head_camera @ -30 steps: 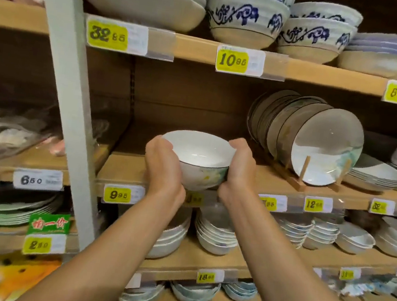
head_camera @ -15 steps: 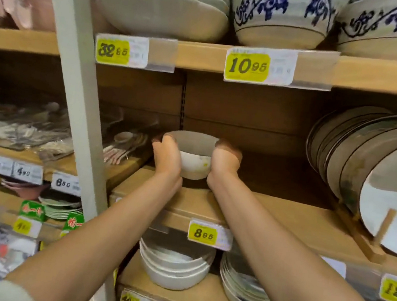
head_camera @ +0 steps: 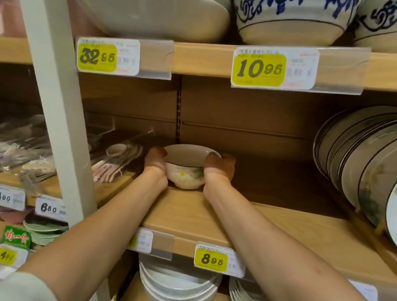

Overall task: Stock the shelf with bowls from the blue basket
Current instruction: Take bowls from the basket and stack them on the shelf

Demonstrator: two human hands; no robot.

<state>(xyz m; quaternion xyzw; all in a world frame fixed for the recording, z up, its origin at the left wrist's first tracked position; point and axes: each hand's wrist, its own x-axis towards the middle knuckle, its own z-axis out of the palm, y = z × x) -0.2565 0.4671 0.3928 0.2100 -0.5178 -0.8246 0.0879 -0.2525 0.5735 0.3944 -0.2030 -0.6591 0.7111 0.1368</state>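
Observation:
A white bowl [head_camera: 185,171] with a faint floral print sits deep on the wooden shelf [head_camera: 209,216], near the back wall. My left hand [head_camera: 155,164] grips its left side and my right hand [head_camera: 219,169] grips its right side. Both arms reach far into the shelf. The bowl's base appears to rest on the shelf board. The blue basket is out of view.
Plates stand upright in a wooden rack [head_camera: 375,169] at the right of the same shelf. Wrapped spoons [head_camera: 116,162] lie to the left, past a white post [head_camera: 56,98]. Big bowls [head_camera: 155,2] fill the shelf above, stacked white bowls [head_camera: 175,290] the one below.
My hands have pushed the bowl from the shelf's front edge deep toward the back wall and lowered it onto the board. The view has moved closer to the shelf.

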